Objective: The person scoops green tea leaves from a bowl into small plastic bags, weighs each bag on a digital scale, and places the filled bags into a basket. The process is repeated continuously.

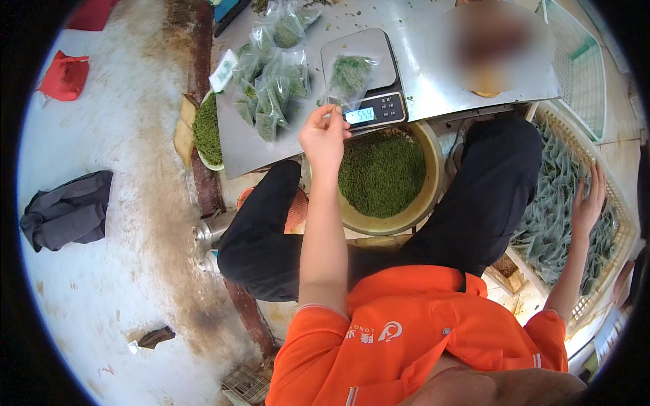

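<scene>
My left hand [325, 134] pinches the edge of a clear plastic bag [350, 73] of green buds or leaves. The bag lies on the plate of a digital kitchen scale [391, 104] whose display is lit. To the right, my right hand [589, 198] rests with fingers apart over many filled clear bags [553, 213], packed in a cream plastic crate [627, 223]. Several more filled bags [274, 76] are heaped on the metal table [244, 157], left of the scale. Below the table edge, between my legs, a round basin [434, 167] holds loose green material [381, 177].
A second bowl of green material [205, 132] stands by the table's left corner. At the upper right is a pale green plastic basket [584, 71]. A blurred patch hides part of the table there. A dark garment [71, 210] and a red bag [66, 76] lie to the left.
</scene>
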The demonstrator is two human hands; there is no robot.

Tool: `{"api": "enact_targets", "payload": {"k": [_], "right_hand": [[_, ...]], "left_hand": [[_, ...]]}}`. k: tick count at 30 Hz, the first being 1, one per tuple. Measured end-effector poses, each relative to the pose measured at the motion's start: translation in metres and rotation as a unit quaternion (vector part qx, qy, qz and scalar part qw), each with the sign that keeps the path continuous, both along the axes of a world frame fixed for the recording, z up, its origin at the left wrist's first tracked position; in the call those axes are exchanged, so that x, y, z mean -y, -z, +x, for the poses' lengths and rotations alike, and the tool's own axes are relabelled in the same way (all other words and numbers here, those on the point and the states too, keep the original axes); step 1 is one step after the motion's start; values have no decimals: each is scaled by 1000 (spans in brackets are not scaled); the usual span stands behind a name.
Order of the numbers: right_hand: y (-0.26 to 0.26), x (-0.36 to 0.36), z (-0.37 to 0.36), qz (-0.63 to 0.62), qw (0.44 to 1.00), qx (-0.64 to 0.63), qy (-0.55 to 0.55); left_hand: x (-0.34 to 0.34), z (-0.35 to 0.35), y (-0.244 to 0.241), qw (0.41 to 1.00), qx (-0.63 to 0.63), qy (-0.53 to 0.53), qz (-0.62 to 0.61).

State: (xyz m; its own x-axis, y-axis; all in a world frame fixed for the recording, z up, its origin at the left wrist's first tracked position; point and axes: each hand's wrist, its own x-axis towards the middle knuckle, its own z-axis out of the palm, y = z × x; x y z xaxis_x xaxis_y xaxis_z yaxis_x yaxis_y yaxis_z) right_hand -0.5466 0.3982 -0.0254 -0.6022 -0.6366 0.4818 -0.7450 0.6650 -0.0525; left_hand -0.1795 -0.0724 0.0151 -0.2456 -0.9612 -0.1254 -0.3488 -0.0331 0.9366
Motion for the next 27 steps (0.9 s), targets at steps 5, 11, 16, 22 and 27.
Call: {"api": "enact_targets", "payload": {"k": [5, 11, 16, 22, 27], "right_hand": [[-68, 157, 64, -168, 973, 38, -155], [-92, 320, 125, -289, 909, 131, -271], [-61, 386, 142, -297, 887, 192, -298], [-24, 397, 137, -240, 895, 255, -276], [-23, 400, 136, -229, 899, 264, -263]], "left_hand": [[-10, 19, 6, 988, -145, -17, 51], [-47, 43, -1, 996, -88, 22, 5], [-53, 60, -4, 980, 87, 42, -174], [-4, 22, -12, 879, 258, 58, -397], [25, 2, 10, 840, 329, 95, -422]]}}
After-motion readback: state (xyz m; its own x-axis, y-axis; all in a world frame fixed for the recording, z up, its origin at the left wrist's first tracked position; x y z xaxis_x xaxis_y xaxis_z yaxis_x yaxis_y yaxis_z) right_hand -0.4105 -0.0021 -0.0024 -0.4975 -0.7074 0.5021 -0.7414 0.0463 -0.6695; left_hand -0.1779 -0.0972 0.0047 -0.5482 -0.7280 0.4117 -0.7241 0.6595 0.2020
